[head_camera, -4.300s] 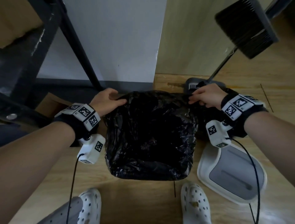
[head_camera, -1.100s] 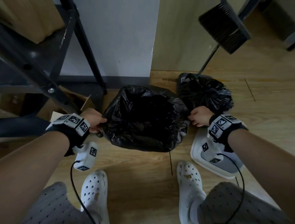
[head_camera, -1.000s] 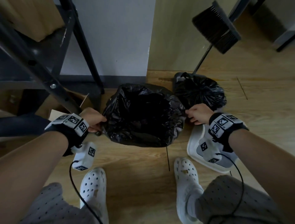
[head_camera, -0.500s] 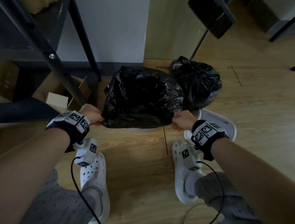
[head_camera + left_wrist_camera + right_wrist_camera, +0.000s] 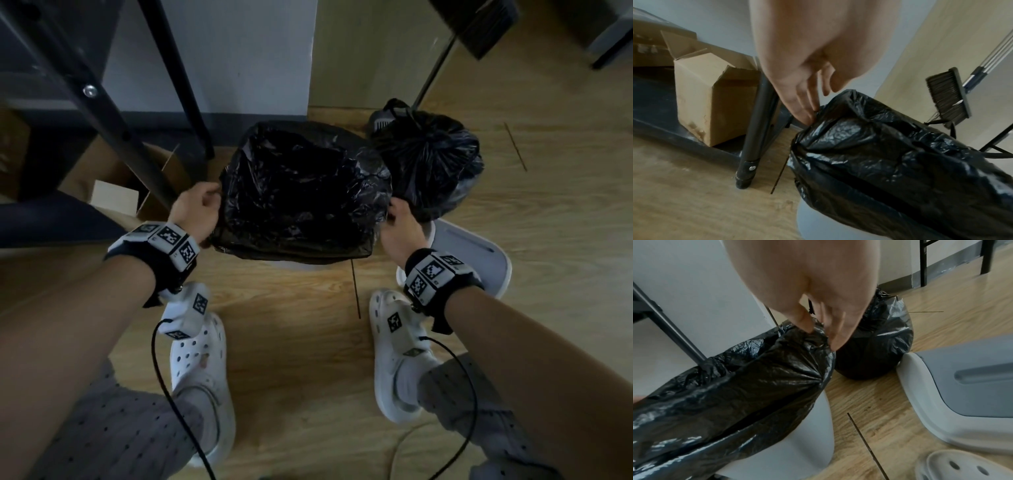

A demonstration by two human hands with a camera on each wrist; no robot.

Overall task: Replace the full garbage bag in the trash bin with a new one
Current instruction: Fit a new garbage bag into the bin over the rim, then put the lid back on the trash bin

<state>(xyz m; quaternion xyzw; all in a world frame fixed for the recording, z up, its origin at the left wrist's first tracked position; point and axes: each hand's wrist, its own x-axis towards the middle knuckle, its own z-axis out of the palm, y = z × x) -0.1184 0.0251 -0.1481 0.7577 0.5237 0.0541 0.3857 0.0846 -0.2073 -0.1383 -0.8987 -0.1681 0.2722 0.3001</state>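
A white trash bin [image 5: 294,266] stands on the floor, lined with a new black bag [image 5: 301,192] folded down over its rim. My left hand [image 5: 198,211] is at the bag's left edge. In the left wrist view its fairly straight fingertips [image 5: 808,116] touch the bag [image 5: 890,154] and the thumb stands clear. My right hand [image 5: 399,224] is at the right edge. There thumb and fingers [image 5: 835,344] pinch a fold of the bag [image 5: 748,394]. The full, tied black bag [image 5: 431,161] sits on the floor to the right of the bin.
The bin's white-and-grey lid [image 5: 472,255] lies on the floor beside my right foot. A black shelf leg [image 5: 137,150] and a cardboard box [image 5: 116,197] stand left of the bin. A broom with a dustpan [image 5: 380,120] leans behind the full bag.
Both hands have moved from the bag's near lower corners up to the sides of the rim. My head has drawn back, and the bag's near edge now lies folded over the bin.
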